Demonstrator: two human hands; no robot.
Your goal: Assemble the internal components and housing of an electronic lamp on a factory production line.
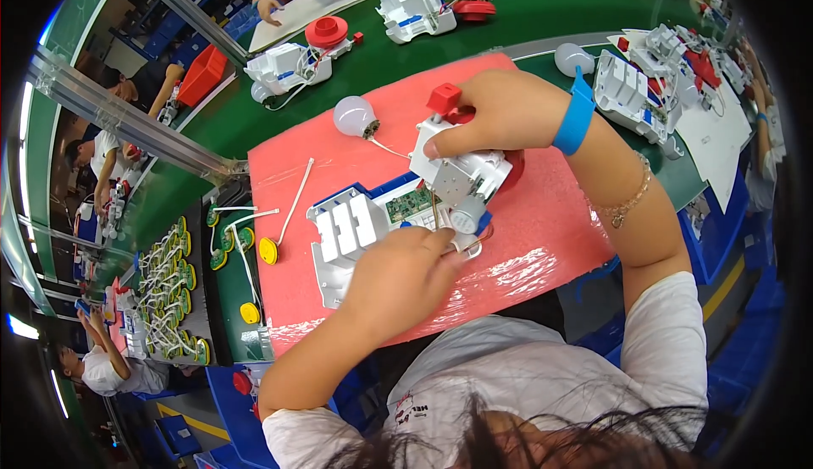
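My right hand (500, 113), a blue band at its wrist, grips a white plastic mechanism (449, 168) with a red square cap (443, 99). The mechanism is tilted above an opened white housing (347, 227) that lies on the pink mat (296, 138). A green circuit board (410, 205) shows inside the housing. My left hand (394, 283) reaches over the housing's near side, its fingers closed together by thin wires below the mechanism. What they pinch is hidden. A white bulb-shaped dome (354, 117) lies on the mat's far part, a white cable running from it toward the mechanism.
Left of the housing lies a yellow disc (268, 250) with a white cable. A dark tray (174, 299) beside the mat holds several wired discs. Similar white assemblies (292, 66) stand along the green bench (373, 58), and more (631, 96) sit at the right. Co-workers are nearby.
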